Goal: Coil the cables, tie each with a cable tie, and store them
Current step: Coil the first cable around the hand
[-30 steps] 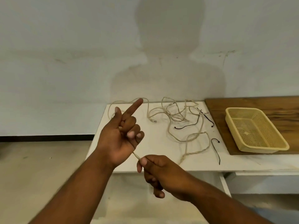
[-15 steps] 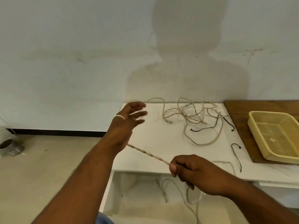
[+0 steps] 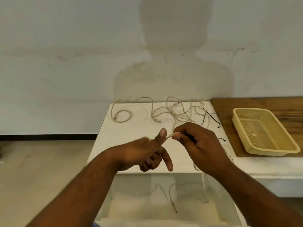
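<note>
White, smooth table (image 3: 131, 131) against matt grey wall (image 3: 65, 63).

Left hand (image 3: 144, 153): thumb raised, index finger extended, other fingers curled. Cable (image 3: 169, 136) laid against thumb. Not determinable whether curled fingers trap its end.

Right hand (image 3: 198, 145): thumb and forefinger pinching same cable just beside left thumb. Short span taut between hands.

Cable: pale, thin, round, probably springy. Rest apparently hanging below table edge.

Risks:
- Slack pinch, hence turn sliding off thumb and coil springing open.
- Hanging tail snagging on table edge.
- Kinks from over-tight turns.

Further back: tangled pale cables (image 3: 178, 110), likely to drag along if crossed by worked one. Thin black ties (image 3: 213, 119) to right, light, easily swept off. Rigid yellow mesh basket (image 3: 262, 133) on grained wooden board (image 3: 262, 105).
</note>
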